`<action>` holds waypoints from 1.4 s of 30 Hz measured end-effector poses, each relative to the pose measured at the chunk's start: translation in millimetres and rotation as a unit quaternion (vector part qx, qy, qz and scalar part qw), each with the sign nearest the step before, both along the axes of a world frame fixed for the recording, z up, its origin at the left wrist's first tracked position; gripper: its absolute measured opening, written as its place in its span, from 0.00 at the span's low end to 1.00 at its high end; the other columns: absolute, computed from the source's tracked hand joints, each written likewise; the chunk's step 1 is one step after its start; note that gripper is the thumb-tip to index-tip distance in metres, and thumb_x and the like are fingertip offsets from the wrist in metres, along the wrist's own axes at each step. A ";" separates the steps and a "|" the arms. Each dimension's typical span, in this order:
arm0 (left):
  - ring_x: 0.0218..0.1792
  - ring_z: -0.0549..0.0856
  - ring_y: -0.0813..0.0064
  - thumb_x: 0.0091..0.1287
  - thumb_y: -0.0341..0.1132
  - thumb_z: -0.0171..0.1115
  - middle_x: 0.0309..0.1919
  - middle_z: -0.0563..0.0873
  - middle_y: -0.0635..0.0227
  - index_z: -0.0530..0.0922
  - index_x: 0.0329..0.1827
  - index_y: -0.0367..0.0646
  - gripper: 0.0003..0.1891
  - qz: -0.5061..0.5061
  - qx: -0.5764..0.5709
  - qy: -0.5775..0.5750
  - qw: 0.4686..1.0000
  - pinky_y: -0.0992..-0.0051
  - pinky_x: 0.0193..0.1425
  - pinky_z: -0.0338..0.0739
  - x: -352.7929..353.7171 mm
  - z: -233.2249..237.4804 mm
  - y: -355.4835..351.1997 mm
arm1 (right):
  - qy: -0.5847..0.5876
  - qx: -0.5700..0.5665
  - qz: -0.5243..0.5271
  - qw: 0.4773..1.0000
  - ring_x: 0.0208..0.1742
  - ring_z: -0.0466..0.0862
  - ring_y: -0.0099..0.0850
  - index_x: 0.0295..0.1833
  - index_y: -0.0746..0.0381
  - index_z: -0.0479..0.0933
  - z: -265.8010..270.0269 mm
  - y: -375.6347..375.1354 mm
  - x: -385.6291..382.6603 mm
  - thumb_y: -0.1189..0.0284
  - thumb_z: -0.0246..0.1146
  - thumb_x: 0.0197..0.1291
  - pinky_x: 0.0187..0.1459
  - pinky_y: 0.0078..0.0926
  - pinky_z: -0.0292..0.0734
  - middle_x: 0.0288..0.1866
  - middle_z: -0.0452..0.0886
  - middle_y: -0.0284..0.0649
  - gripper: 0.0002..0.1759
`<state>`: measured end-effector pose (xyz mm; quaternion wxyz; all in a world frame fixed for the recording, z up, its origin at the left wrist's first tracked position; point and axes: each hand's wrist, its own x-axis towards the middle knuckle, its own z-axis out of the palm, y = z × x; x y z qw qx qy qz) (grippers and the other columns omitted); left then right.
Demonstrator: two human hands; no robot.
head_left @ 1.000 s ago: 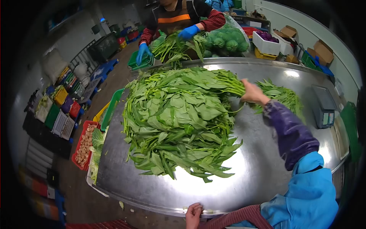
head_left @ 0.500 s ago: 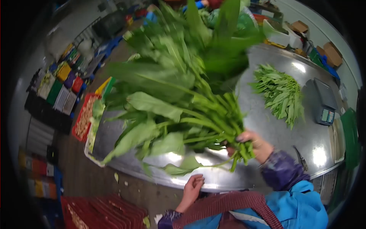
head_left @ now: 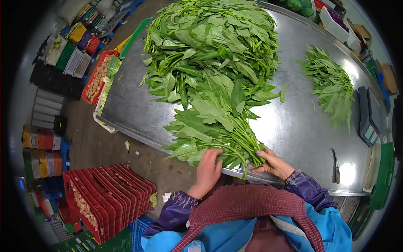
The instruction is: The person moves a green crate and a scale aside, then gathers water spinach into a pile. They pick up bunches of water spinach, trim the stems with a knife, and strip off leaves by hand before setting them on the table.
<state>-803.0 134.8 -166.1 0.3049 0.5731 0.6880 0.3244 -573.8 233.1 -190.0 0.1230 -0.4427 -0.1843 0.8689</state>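
A bunch of water spinach (head_left: 210, 124) lies at the near edge of the steel table, its leaves pointing away from me. My right hand (head_left: 273, 164) holds its stem ends, the thumb on top and the fingers partly hidden beneath. My left hand (head_left: 208, 171) is at the near side of the same bunch, its fingers bent against the leaves and closed around a stem that curves out toward me. Directly behind, a large heap of water spinach (head_left: 210, 42) touches the bunch's leaf tips.
On the steel table (head_left: 289, 126) a smaller bunch of greens (head_left: 331, 84) lies at right, near a digital scale (head_left: 369, 122) and a knife (head_left: 335, 166). Red crates (head_left: 111, 189) stand on the floor at left. A red tray of pale pieces (head_left: 98, 77) is beyond the table's left edge.
The bunch, held up in front of me by my right hand, has come down onto the table. My left hand has moved from the table edge to the leaves. My view has tilted down.
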 end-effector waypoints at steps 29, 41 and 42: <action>0.33 0.75 0.75 0.54 0.28 0.53 0.22 0.70 0.75 0.73 0.32 0.49 0.05 -0.353 0.274 0.261 0.856 0.48 0.69 0.53 91.4 -58.1 110.4 | -0.789 0.349 0.137 0.486 0.46 0.76 0.51 0.52 0.63 0.66 -64.7 -44.3 415.3 0.67 0.57 0.59 0.42 0.43 0.71 0.46 0.75 0.52 0.18; 0.39 0.77 0.64 0.48 0.23 0.58 0.35 0.78 0.65 0.79 0.39 0.43 0.14 -0.160 0.177 0.197 0.951 0.67 0.41 0.73 22.3 -20.3 81.2 | -0.354 0.313 -0.159 0.867 0.16 0.71 0.20 0.45 0.62 0.64 32.0 -16.4 171.1 0.77 0.54 0.59 0.15 0.17 0.71 0.25 0.70 0.34 0.09; 0.35 0.77 0.65 0.48 0.26 0.59 0.30 0.76 0.66 0.79 0.35 0.41 0.09 -0.137 0.181 0.210 0.951 0.69 0.36 0.74 13.7 -16.0 79.4 | -0.311 0.313 -0.147 0.886 0.16 0.72 0.20 0.48 0.62 0.64 51.6 -20.3 136.1 0.78 0.53 0.60 0.15 0.17 0.72 0.25 0.70 0.34 0.11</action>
